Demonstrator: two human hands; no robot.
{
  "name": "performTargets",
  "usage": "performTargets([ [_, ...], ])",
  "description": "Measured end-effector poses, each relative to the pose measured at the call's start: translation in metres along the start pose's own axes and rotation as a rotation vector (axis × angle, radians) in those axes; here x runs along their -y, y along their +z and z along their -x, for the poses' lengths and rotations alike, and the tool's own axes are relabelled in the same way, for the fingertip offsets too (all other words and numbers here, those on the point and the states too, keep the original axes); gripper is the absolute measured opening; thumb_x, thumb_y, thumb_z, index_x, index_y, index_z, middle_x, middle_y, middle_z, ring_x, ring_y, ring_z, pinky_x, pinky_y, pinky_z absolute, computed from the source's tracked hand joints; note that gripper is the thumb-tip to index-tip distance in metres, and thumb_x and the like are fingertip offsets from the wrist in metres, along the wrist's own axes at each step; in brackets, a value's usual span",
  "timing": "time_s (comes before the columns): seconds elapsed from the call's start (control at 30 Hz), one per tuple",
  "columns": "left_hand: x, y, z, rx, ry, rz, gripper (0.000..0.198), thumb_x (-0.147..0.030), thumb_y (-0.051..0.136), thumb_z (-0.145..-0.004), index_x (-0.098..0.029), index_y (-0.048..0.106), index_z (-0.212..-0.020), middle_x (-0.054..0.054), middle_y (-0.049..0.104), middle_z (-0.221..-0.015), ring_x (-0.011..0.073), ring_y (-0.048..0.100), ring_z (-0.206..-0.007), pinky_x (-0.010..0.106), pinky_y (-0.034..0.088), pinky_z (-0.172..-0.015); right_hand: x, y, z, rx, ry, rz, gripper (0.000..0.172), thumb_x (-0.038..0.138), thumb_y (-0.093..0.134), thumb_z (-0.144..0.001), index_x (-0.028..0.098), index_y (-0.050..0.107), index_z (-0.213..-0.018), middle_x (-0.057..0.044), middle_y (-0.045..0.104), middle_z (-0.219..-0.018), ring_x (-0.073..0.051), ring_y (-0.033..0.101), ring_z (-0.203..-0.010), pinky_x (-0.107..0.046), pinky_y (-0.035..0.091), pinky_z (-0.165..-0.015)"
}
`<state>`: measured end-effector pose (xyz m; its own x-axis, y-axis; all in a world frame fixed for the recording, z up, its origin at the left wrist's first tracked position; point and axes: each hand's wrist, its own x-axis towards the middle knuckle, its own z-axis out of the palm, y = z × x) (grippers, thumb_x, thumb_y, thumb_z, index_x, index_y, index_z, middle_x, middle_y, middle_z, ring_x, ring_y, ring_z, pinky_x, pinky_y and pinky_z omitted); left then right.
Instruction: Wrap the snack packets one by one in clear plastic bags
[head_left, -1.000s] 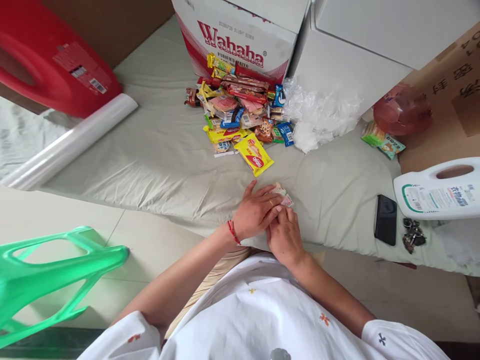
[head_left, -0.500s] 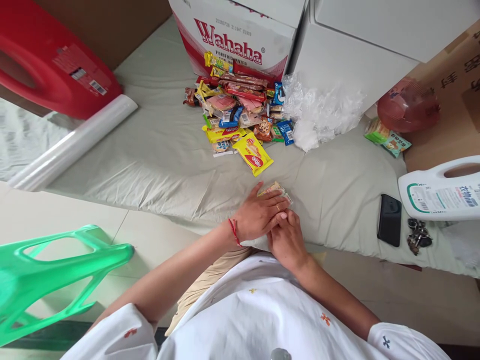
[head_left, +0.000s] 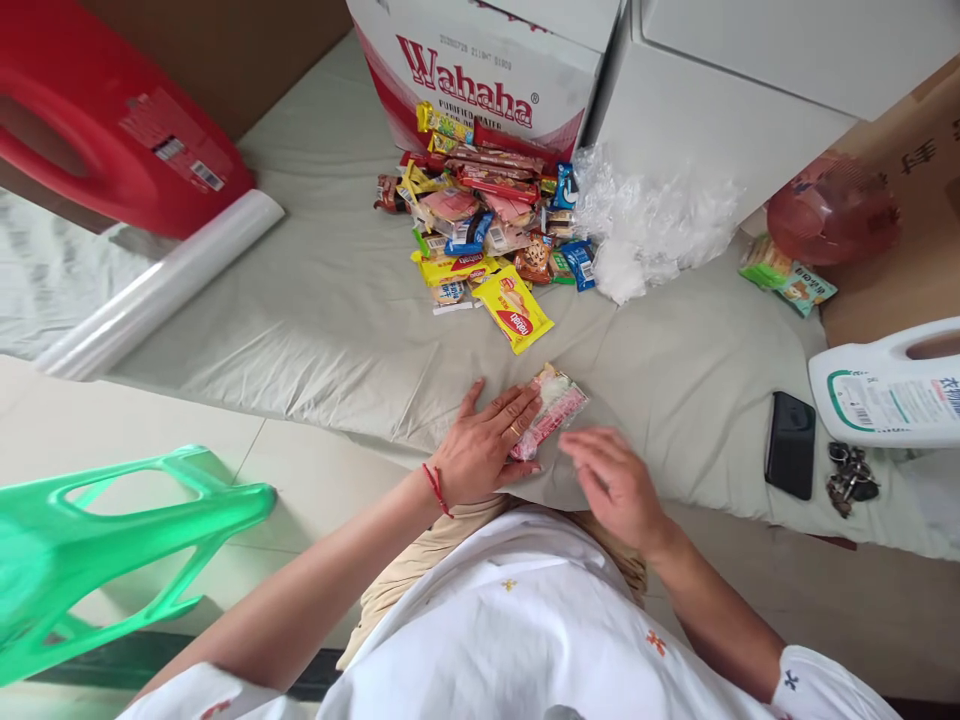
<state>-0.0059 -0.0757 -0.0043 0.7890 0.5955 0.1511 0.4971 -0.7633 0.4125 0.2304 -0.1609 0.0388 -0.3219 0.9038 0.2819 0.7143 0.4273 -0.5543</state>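
Note:
A small pink-and-white snack packet (head_left: pixel 556 402) in shiny clear film lies near the front edge of the cloth-covered surface. My left hand (head_left: pixel 487 435) rests flat with its fingers spread, the fingertips over the packet's left side and hiding part of it. Just right of the packet, my right hand (head_left: pixel 616 487) hovers, slightly blurred, with its thumb apart from the fingers and nothing in it. A yellow nabati wafer packet (head_left: pixel 514 308) lies beyond, at the front of a pile of wrapped snacks (head_left: pixel 487 205).
Behind the pile stands a Wahaha carton (head_left: pixel 480 75), with crumpled clear plastic (head_left: pixel 652 220) beside it. A plastic film roll (head_left: pixel 161 285) and red jug (head_left: pixel 127 130) are left. To the right are a phone (head_left: pixel 790 445), keys (head_left: pixel 851 478) and white bottle (head_left: pixel 885 395). A green stool (head_left: pixel 135 540) stands lower left.
My hands have come apart from their overlap on the packet. The left shifted left and toward me, the right moved right and lifted, uncovering more of the packet.

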Motion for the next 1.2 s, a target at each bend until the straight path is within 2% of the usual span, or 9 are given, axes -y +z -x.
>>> performTargets([
  [0.1,0.001,-0.001,0.000,0.016,-0.007,0.041,0.095,-0.065,0.062,-0.091,-0.017,0.028,-0.166,0.021,0.035,-0.167,0.0388,0.041,-0.151,0.064,0.001,-0.128,-0.021,-0.006,-0.013,-0.017,0.022,0.141,0.063,0.015,0.052,-0.100,0.024,0.039,-0.161,-0.012,0.057,-0.152,-0.028,0.047,-0.144,-0.053,0.045,-0.117],
  [0.27,0.007,-0.003,0.000,0.006,0.028,0.107,0.092,-0.039,0.068,-0.090,-0.017,0.023,-0.167,0.023,0.033,-0.168,0.0383,0.038,-0.153,0.064,0.009,-0.128,-0.039,0.016,-0.042,0.288,-0.084,0.274,0.081,0.036,0.063,-0.097,0.012,0.026,-0.165,-0.018,0.034,-0.168,-0.033,0.023,-0.160,-0.062,0.023,-0.128],
  [0.37,0.013,-0.003,-0.001,-0.004,0.025,0.140,0.078,-0.034,0.060,-0.095,-0.017,0.031,-0.164,0.022,0.037,-0.166,0.0364,0.040,-0.153,0.062,0.017,-0.128,-0.037,0.023,-0.051,0.314,-0.113,0.308,0.086,0.043,0.063,-0.097,0.010,0.023,-0.166,-0.022,0.032,-0.168,-0.033,0.023,-0.160,-0.065,0.016,-0.128],
  [0.53,0.011,-0.012,-0.010,-0.117,-0.057,0.238,0.051,-0.030,0.050,-0.100,-0.020,0.053,-0.151,0.018,0.057,-0.153,0.0308,0.054,-0.142,0.057,0.027,-0.124,-0.032,0.021,-0.060,0.230,-0.126,0.274,0.067,0.022,0.052,-0.100,0.012,0.031,-0.163,-0.020,0.044,-0.162,-0.029,0.036,-0.155,-0.062,0.020,-0.128],
  [0.67,-0.001,-0.029,-0.019,-0.302,-0.193,0.417,0.033,-0.035,0.061,-0.097,-0.025,0.071,-0.126,0.009,0.075,-0.128,0.0321,0.056,-0.138,0.062,0.014,-0.127,-0.031,0.013,-0.069,0.165,-0.180,0.085,0.060,0.024,0.052,-0.102,0.017,0.037,-0.160,-0.017,0.058,-0.151,-0.026,0.051,-0.144,-0.057,0.034,-0.124],
  [0.8,-0.005,-0.040,-0.030,-0.346,-0.374,1.049,0.030,-0.045,0.066,-0.094,-0.019,0.074,-0.106,0.007,0.078,-0.102,0.0264,0.072,-0.099,0.045,0.053,-0.098,-0.030,0.002,-0.076,0.201,-0.123,-0.090,0.059,0.039,0.057,-0.103,0.020,0.042,-0.157,-0.015,0.062,-0.148,-0.026,0.059,-0.135,-0.052,0.044,-0.117],
  [0.9,-0.006,-0.047,-0.037,-0.391,-0.526,1.448,0.029,-0.046,0.076,-0.088,-0.018,0.070,-0.095,0.002,0.074,-0.084,0.0194,0.070,-0.077,0.032,0.056,-0.075,-0.026,-0.001,-0.078,0.190,-0.002,-0.216,0.051,0.037,0.056,-0.103,0.021,0.050,-0.151,-0.014,0.066,-0.142,-0.026,0.065,-0.126,-0.044,0.054,-0.106],
  [1.07,-0.003,-0.062,-0.035,-0.470,-0.489,1.772,0.046,-0.043,0.086,-0.080,-0.023,0.066,-0.116,0.003,0.074,-0.103,0.0176,0.071,-0.090,0.030,0.058,-0.081,-0.016,0.005,-0.074,0.094,0.282,-0.678,0.046,0.046,0.065,-0.097,0.022,0.062,-0.136,-0.005,0.074,-0.114,-0.021,0.069,-0.098,-0.036,0.057,-0.090],
  [1.2,-0.002,-0.057,-0.032,-0.512,-0.455,1.864,0.065,-0.056,0.083,-0.078,-0.026,0.060,-0.131,0.007,0.073,-0.119,0.0252,0.071,-0.110,0.039,0.059,-0.092,0.000,0.022,-0.072,0.058,0.437,-1.031,0.045,0.052,0.073,-0.089,0.022,0.067,-0.123,-0.003,0.072,-0.105,-0.020,0.065,-0.095,-0.033,0.055,-0.087],
])
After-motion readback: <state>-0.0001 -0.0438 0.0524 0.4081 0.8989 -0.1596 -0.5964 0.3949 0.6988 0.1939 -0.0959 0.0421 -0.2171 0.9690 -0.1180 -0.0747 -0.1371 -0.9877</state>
